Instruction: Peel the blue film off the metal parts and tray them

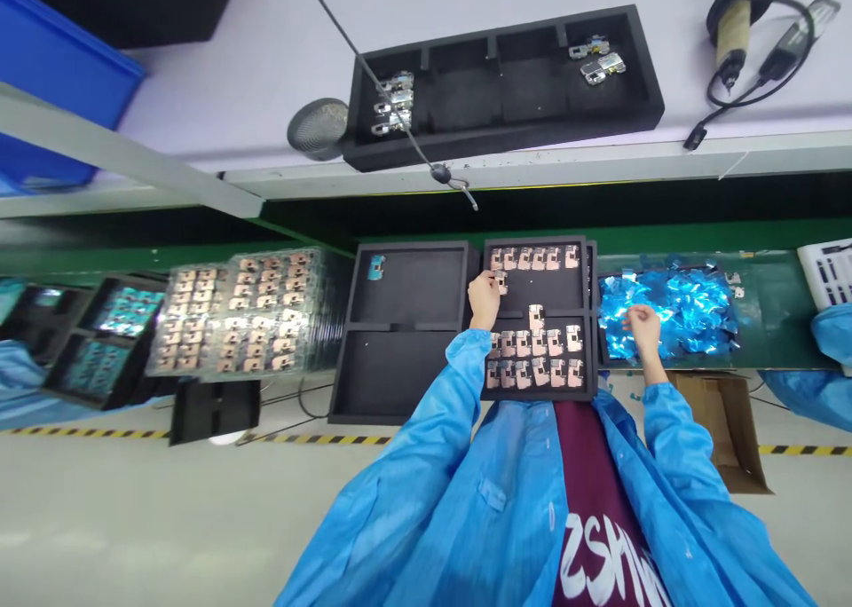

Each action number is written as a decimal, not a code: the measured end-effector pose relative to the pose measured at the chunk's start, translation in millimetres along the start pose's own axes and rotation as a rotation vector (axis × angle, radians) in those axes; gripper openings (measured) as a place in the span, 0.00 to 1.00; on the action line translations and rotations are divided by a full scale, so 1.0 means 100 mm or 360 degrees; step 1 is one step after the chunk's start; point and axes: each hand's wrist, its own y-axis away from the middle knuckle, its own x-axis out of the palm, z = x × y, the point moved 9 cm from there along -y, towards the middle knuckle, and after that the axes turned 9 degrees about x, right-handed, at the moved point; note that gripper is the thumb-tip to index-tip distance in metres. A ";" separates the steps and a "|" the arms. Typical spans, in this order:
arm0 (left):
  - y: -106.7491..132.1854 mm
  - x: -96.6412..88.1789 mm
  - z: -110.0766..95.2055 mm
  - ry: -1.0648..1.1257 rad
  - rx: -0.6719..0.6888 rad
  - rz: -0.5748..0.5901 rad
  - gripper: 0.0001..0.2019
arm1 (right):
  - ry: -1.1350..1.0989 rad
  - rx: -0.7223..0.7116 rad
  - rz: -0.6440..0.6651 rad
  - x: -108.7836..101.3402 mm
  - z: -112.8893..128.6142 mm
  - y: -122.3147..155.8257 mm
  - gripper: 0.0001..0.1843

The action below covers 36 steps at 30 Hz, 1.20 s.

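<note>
My left hand [484, 298] is closed in a pinch on a small copper-coloured part [500, 279] over the black foam tray [589, 323] in front of me. That tray holds a row of the same parts along its far edge and several rows in its near half. My right hand [642, 325] rests with curled fingers on a heap of shiny blue film scraps [685, 305] to the right of the tray; whether it holds a scrap I cannot make out. Both arms wear blue sleeves.
A second black tray [406, 332] lies to the left with one blue part [376, 266]. Clear blister trays of copper parts [246, 314] are stacked further left. Across the green belt [765, 234] sits a long black tray [506, 137]. Another person's blue sleeve [832, 341] shows at right.
</note>
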 end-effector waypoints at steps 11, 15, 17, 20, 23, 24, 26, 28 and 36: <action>0.20 0.26 -0.21 -0.0584 0.0358 0.0163 0.18 | 0.0698 -0.0003 -0.0210 -0.36 -0.20 -0.59 0.25; 0.28 0.32 -0.23 -0.0674 0.0625 0.0294 0.20 | 0.0912 -0.0091 -0.0277 -0.38 -0.23 -0.54 0.34; 0.29 0.28 -0.18 -0.0691 0.0614 0.0275 0.21 | 0.0972 -0.0128 -0.0296 -0.37 -0.27 -0.53 0.36; 0.38 0.17 -0.15 -0.0644 0.0602 0.0202 0.22 | 0.1013 -0.0181 -0.0287 -0.34 -0.33 -0.54 0.37; 0.60 -0.12 -0.20 -0.0412 0.0733 -0.0005 0.22 | 0.1004 -0.0267 -0.0235 -0.32 -0.35 -0.55 0.37; 0.68 -0.29 -0.21 -0.0318 0.0785 -0.0114 0.22 | 0.0994 -0.0301 -0.0221 -0.32 -0.34 -0.55 0.37; 0.73 -0.69 -0.11 -0.0177 0.0791 -0.0361 0.20 | 0.0969 -0.0367 -0.0218 -0.33 -0.33 -0.56 0.37; 0.62 -1.12 0.17 -0.0142 0.0605 -0.0580 0.19 | 0.0946 -0.0415 -0.0241 -0.35 -0.30 -0.57 0.39; -0.23 -1.70 1.42 -0.0292 -0.0430 -0.0656 0.11 | 0.0805 -0.0678 -0.0386 -0.38 -0.07 -0.40 0.29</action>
